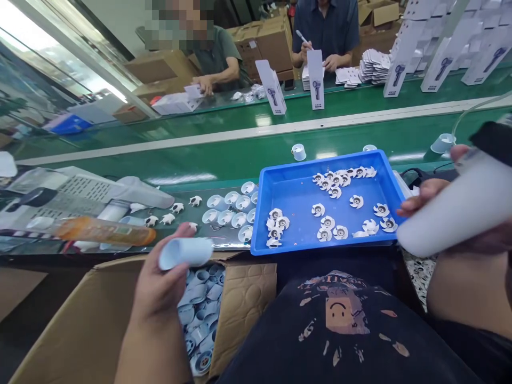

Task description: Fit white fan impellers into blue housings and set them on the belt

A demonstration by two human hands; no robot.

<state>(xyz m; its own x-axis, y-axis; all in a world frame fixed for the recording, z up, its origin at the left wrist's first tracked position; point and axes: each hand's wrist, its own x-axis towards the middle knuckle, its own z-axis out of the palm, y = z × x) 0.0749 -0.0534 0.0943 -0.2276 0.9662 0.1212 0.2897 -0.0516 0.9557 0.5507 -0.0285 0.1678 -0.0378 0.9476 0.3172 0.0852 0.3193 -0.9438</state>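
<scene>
The cardboard box (100,325) of pale blue plastic cups sits low on the person's left, tucked under the edge of the green surface (224,160), and the left hand (160,288) hovers right over its open mouth. That hand is closed around one light blue cup (186,252), which lies on its side, long axis running left to right, open end toward the left. The blue tray (288,192) of small white fan blades (332,226) lies to the right of the cup and a little farther from the body, between the two hands; the left hand is nearer its left corner, the right hand nearer its right rim. The right hand (436,200) is wrapped around a large white cylinder (456,213), blurred, slanting up to the right, its blunt end just beside the tray's right edge. More pale cups (230,208) stand on the surface just left of the tray.
</scene>
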